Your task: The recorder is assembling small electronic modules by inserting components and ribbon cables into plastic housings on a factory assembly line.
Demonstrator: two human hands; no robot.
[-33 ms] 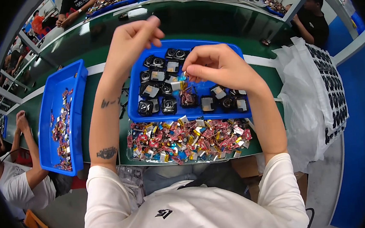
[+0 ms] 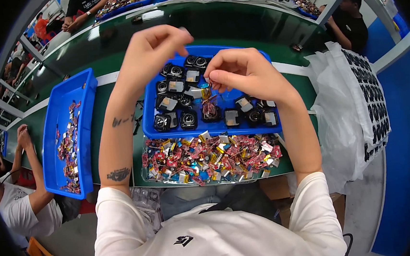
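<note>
My left hand (image 2: 156, 49) is raised over the far left edge of a blue tray (image 2: 258, 129), fingers curled and thumb against them; anything inside is hidden. Over the tray's middle, my right hand (image 2: 245, 74) has its thumb and fingertips pinched together on something too small to make out. Just below those fingertips is a small blue and yellow part (image 2: 205, 91), beside a black case with red circuit boards (image 2: 209, 111) in it. Several black watch-like cases (image 2: 188, 119) lie in the tray, some showing round dials, others pale flat backs.
Between the tray and my body lies a heap of red circuit boards and silver batteries (image 2: 212, 156). A second blue tray (image 2: 92, 91) with similar parts stands left. White wrapping sheets (image 2: 331, 113) and black parts (image 2: 374, 100) are at right. Co-workers sit left and across the green table (image 2: 111, 44).
My left hand has shifted slightly right and toward me, its wrist turning. My right hand stays nearly in place, still pinching.
</note>
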